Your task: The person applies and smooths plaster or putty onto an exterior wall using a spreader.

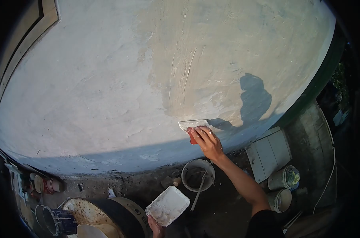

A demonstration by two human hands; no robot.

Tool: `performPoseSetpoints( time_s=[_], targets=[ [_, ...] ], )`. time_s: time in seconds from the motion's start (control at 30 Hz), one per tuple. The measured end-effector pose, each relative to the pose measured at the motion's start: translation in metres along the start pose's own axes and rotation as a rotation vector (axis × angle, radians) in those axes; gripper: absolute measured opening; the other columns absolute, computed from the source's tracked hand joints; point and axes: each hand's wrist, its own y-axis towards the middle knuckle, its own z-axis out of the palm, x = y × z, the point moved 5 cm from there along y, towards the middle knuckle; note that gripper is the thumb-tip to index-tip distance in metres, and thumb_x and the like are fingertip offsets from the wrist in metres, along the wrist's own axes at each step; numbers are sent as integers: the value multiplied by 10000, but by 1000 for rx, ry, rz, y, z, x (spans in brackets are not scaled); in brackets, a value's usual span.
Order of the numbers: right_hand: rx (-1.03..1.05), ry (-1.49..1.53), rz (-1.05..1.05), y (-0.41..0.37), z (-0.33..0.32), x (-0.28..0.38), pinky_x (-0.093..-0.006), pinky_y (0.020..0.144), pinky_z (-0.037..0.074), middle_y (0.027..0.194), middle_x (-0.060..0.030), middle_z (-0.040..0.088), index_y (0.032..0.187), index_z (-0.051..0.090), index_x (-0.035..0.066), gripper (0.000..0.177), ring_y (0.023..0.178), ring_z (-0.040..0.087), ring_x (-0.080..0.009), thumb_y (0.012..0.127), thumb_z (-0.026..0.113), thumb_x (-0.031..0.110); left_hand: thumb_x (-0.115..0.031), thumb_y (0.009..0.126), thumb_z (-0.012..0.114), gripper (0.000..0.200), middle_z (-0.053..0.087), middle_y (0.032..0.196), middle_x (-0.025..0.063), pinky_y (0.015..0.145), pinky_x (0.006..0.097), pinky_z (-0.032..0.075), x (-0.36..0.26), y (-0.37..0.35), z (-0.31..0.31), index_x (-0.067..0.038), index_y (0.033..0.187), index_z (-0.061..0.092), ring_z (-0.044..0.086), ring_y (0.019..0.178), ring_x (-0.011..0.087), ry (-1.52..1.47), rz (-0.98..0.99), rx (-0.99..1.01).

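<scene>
My right hand (209, 142) is closed around the red handle of a putty knife (193, 137). Its wide blade, coated with white paste, lies against the wall (108, 91). Damp beige filler with vertical ridges covers the wall above the blade; the area to the left is paler and looks dry. Low in the view, my left hand (155, 227) grips the edge of a white rectangular tray (179, 197) smeared with white paste. Part of that hand is hidden by the tray.
A bucket (184, 178) with a stick in it stands at the wall's foot. Two more buckets (281, 178) (284, 200) and pale boards (269, 152) are on the right. A drum (120, 214), a dark blue bucket (63, 222) and clay pots (53, 185) stand at lower left.
</scene>
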Motion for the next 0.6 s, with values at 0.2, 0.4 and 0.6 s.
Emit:
performPoseSetpoints(
  time_s=[0.2,0.4,0.6],
  targets=[
    [-416,-215,-124,148,-161,2,-373,852,585,1054,-97,686,1112,721,70,337,1016,654,-266,779,684,32,-551,1035,277,659,504,1389,165,1023,483,470,-14,-2,18,-22,1411,392,556,1220,336,-36,47,37],
    [-452,-320,-198,241,-191,5,-357,812,590,1077,-95,678,1148,690,76,385,1009,643,-235,765,719,45,-525,1043,293,621,525,1357,150,1021,464,473,0,-1,19,-17,1379,420,568,1203,312,-43,43,-25],
    [-187,-394,-221,134,-52,27,-489,918,544,1104,-150,661,1172,649,6,335,1056,631,-313,862,609,129,-544,1035,304,638,533,1348,152,1003,474,490,16,-1,1,-18,1378,420,577,1194,316,-41,17,-60]
  ],
)
